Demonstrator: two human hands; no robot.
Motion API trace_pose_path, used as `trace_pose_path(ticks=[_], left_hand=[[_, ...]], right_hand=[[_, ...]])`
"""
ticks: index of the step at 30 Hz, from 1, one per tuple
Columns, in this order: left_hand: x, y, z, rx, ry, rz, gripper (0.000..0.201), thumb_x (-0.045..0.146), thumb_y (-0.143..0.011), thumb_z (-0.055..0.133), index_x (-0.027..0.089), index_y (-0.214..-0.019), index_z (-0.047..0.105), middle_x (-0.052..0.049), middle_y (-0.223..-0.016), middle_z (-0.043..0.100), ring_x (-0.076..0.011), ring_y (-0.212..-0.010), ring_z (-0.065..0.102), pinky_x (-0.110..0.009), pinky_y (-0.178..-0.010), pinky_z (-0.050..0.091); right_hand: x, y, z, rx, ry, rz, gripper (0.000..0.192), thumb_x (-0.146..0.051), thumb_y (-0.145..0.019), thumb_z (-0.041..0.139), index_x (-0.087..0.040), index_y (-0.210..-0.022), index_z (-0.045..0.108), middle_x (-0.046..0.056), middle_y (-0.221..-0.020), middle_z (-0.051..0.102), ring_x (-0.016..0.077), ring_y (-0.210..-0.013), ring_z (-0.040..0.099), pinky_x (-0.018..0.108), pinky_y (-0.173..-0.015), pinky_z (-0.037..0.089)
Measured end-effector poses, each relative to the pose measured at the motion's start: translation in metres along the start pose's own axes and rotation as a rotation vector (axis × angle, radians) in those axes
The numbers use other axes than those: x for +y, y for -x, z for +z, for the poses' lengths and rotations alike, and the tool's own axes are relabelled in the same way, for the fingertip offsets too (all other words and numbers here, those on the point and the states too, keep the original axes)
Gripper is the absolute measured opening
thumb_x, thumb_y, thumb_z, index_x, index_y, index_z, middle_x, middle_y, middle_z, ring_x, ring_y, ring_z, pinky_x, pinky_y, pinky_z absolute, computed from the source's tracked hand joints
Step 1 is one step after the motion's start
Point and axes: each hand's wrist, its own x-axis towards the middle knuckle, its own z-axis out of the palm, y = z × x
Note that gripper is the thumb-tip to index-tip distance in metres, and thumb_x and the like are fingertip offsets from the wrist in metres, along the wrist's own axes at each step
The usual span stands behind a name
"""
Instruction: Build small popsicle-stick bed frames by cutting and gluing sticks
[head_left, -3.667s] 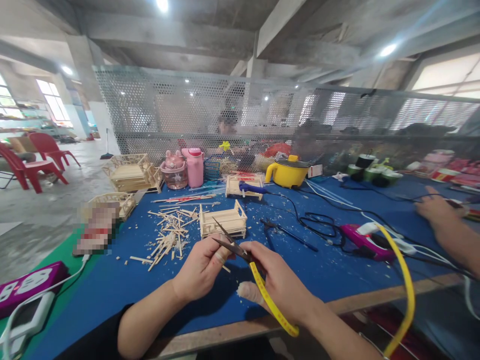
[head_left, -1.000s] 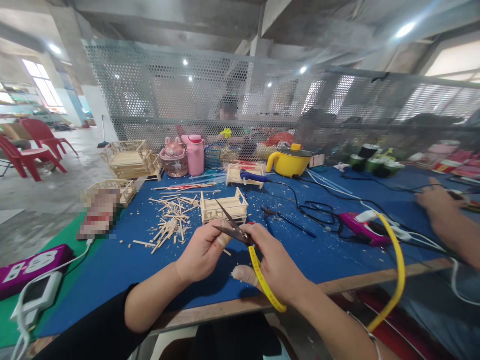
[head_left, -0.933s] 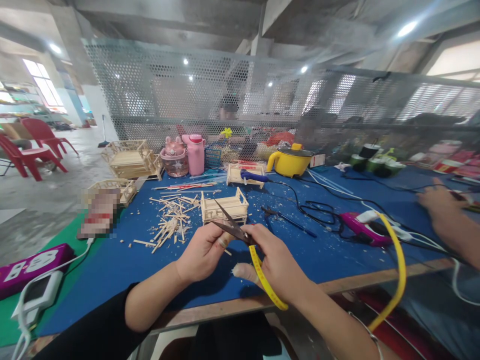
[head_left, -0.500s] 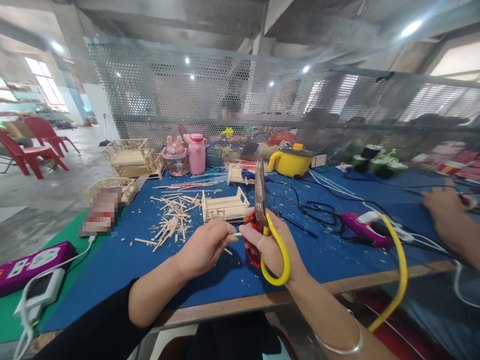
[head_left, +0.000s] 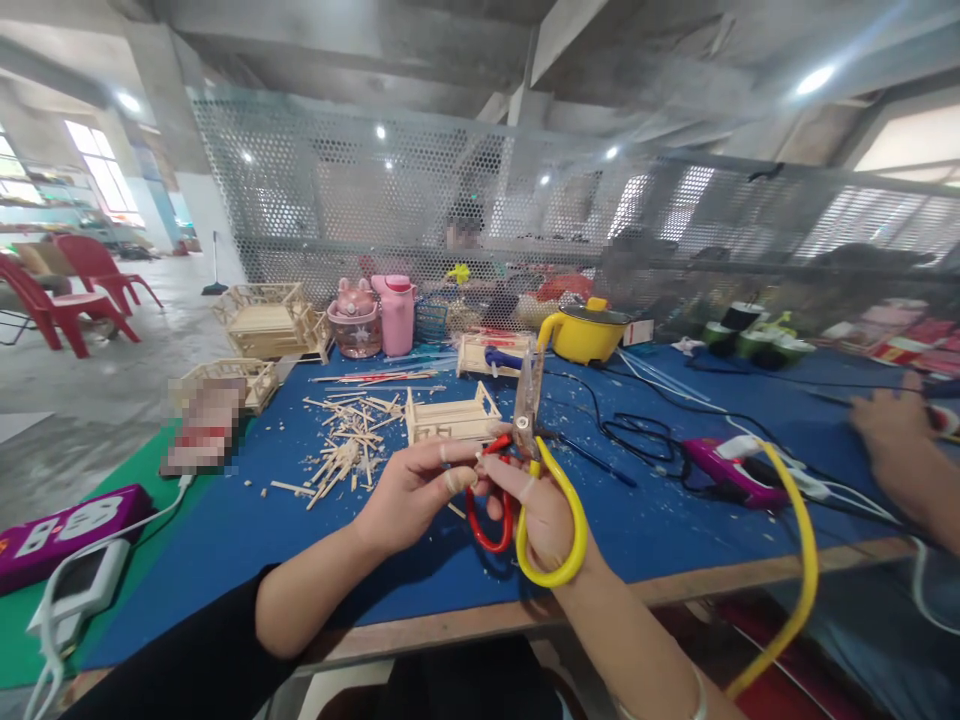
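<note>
My right hand (head_left: 546, 515) is closed on a pair of scissors (head_left: 524, 428) with one red and one yellow handle loop. Their worn metal blades point up and away from me. My left hand (head_left: 420, 490) meets the right fingertips beside the red loop, its thumb and fingers pinched together. Whatever lies in that pinch is too small and covered to make out. Just beyond my hands stands a small wooden frame (head_left: 452, 415) built of thin sticks. Cut wooden sticks (head_left: 349, 440) lie in a loose pile to its left.
Further back are another stick frame (head_left: 491, 355), a pink flask (head_left: 397, 315) and a yellow pot (head_left: 589, 335). Black cables and a purple power strip (head_left: 731, 470) lie to the right, near another person's hand (head_left: 892, 420). A phone (head_left: 204, 425) lies at left.
The scissors and right hand have shifted slightly down, and the red loop has swung outward to the left. My left fingers have reached across; the stick seen between the hands no longer shows.
</note>
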Motion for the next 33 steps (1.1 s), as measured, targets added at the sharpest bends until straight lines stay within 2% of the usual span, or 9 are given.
trace_pose_path(ticks=[2, 8, 12, 14, 17, 19, 23, 26, 33], left_hand=[[0.003, 0.000, 0.003, 0.003, 0.093, -0.029, 0.022, 0.035, -0.084, 0.062, 0.017, -0.092, 0.073, -0.006, -0.083, 0.066, -0.0163, -0.081, 0.062, -0.031, -0.078, 0.051], [0.004, 0.002, 0.009, -0.015, 0.360, -0.206, 0.024, 0.036, -0.084, 0.062, 0.014, -0.083, 0.069, -0.003, -0.080, 0.060, -0.0123, -0.065, 0.060, -0.030, -0.066, 0.051], [-0.001, -0.002, 0.007, 0.174, 0.384, -0.271, 0.027, 0.041, -0.080, 0.066, 0.015, -0.084, 0.063, -0.003, -0.084, 0.065, -0.0098, -0.069, 0.057, -0.026, -0.068, 0.048], [-0.001, -0.005, 0.005, 0.227, 0.362, -0.291, 0.030, 0.044, -0.077, 0.068, 0.015, -0.083, 0.059, -0.001, -0.082, 0.065, -0.0082, -0.066, 0.055, -0.023, -0.067, 0.046], [0.000, -0.006, 0.005, 0.188, 0.297, -0.293, 0.034, 0.046, -0.075, 0.070, 0.015, -0.081, 0.056, 0.000, -0.077, 0.063, -0.0076, -0.063, 0.052, -0.023, -0.065, 0.045], [0.002, -0.006, 0.006, 0.156, 0.256, -0.285, 0.036, 0.047, -0.074, 0.070, 0.015, -0.080, 0.056, 0.000, -0.076, 0.062, -0.0080, -0.063, 0.052, -0.023, -0.064, 0.044], [0.004, -0.004, 0.007, 0.139, 0.250, -0.298, 0.033, 0.046, -0.077, 0.067, 0.015, -0.080, 0.056, 0.001, -0.072, 0.059, -0.0082, -0.063, 0.051, -0.023, -0.066, 0.042], [0.005, -0.003, 0.005, 0.135, 0.272, -0.315, 0.032, 0.045, -0.078, 0.066, 0.015, -0.078, 0.055, 0.001, -0.071, 0.058, -0.0086, -0.064, 0.050, -0.023, -0.066, 0.042], [0.007, -0.002, 0.007, 0.061, 0.268, -0.295, 0.038, 0.047, -0.071, 0.072, 0.014, -0.077, 0.055, 0.001, -0.070, 0.055, -0.0090, -0.064, 0.049, -0.023, -0.065, 0.040]], right_hand=[[0.002, 0.001, 0.002, -0.001, -0.016, -0.020, 0.047, -0.041, -0.066, 0.075, -0.020, -0.103, 0.054, -0.005, -0.061, 0.060, 0.0072, -0.040, 0.048, 0.018, -0.035, 0.035], [-0.006, 0.008, 0.008, -0.030, 0.098, -0.038, 0.039, -0.038, -0.068, 0.073, -0.020, -0.097, 0.055, -0.006, -0.058, 0.057, 0.0065, -0.041, 0.048, 0.017, -0.038, 0.038], [-0.014, 0.012, 0.007, -0.008, 0.232, 0.007, 0.043, -0.033, -0.066, 0.073, -0.022, -0.102, 0.054, -0.006, -0.065, 0.055, 0.0090, -0.044, 0.052, 0.018, -0.034, 0.035], [-0.017, 0.012, 0.003, 0.025, 0.271, -0.018, 0.043, -0.032, -0.066, 0.072, -0.022, -0.103, 0.053, -0.004, -0.068, 0.056, 0.0108, -0.050, 0.056, 0.017, -0.034, 0.035], [-0.019, 0.012, -0.003, 0.031, 0.283, -0.077, 0.042, -0.031, -0.067, 0.071, -0.021, -0.102, 0.051, -0.002, -0.073, 0.060, 0.0128, -0.058, 0.060, 0.017, -0.037, 0.037], [-0.018, 0.010, -0.007, 0.016, 0.250, -0.088, 0.041, -0.033, -0.068, 0.072, -0.021, -0.101, 0.050, -0.003, -0.071, 0.060, 0.0110, -0.054, 0.058, 0.017, -0.038, 0.039], [-0.010, 0.004, -0.010, -0.051, 0.073, -0.044, 0.039, -0.040, -0.071, 0.071, -0.022, -0.097, 0.049, -0.009, -0.056, 0.051, 0.0043, -0.037, 0.042, 0.016, -0.035, 0.034], [-0.005, -0.001, -0.009, -0.077, -0.071, 0.049, 0.042, -0.045, -0.066, 0.074, -0.021, -0.090, 0.049, -0.011, -0.052, 0.045, 0.0016, -0.034, 0.032, 0.014, -0.032, 0.027], [0.002, -0.002, -0.007, -0.074, 0.049, 0.041, 0.042, -0.040, -0.068, 0.072, -0.021, -0.097, 0.049, -0.006, -0.058, 0.056, 0.0055, -0.039, 0.044, 0.016, -0.036, 0.032]])
